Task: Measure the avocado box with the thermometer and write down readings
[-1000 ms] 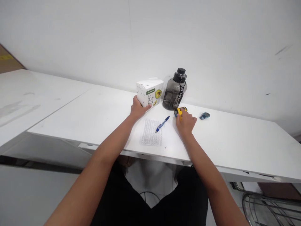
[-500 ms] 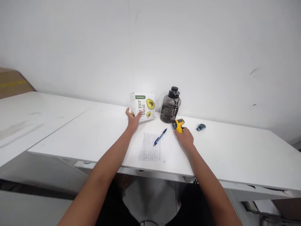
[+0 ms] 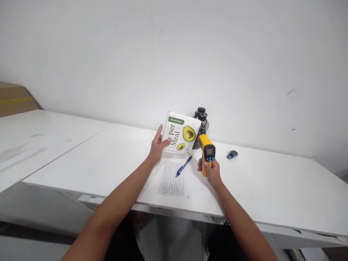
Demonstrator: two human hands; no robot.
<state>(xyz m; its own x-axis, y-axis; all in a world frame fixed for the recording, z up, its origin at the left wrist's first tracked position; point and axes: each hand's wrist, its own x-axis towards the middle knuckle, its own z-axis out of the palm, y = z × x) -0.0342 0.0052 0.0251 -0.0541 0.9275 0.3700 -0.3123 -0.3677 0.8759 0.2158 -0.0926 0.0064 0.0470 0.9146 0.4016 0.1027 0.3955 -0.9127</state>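
My left hand [image 3: 157, 146] grips the left side of a white meal box [image 3: 178, 132] with avocado pictures, thumb across its front. The box is tilted and partly covers a dark, clear water jug [image 3: 201, 115] behind it. In my right hand [image 3: 213, 172] is a yellow infrared thermometer [image 3: 207, 145], held upright by its handle, its small screen and blue buttons facing me. Its front end is close to the box's right edge; whether they touch I cannot tell. Below the box, a blue pen [image 3: 184, 166] lies partly over a sheet of handwriting [image 3: 171, 179].
A small dark teal object [image 3: 232, 154] lies on the white table [image 3: 272, 181], right of the thermometer. A cardboard box [image 3: 16, 98] with yellow tape stands at the far left. The white wall [image 3: 108, 54] rises behind the table.
My left hand has brought the meal box nearer and to the right, now in front of the jug. My right hand has raised the thermometer from low over the table and turned it upright.
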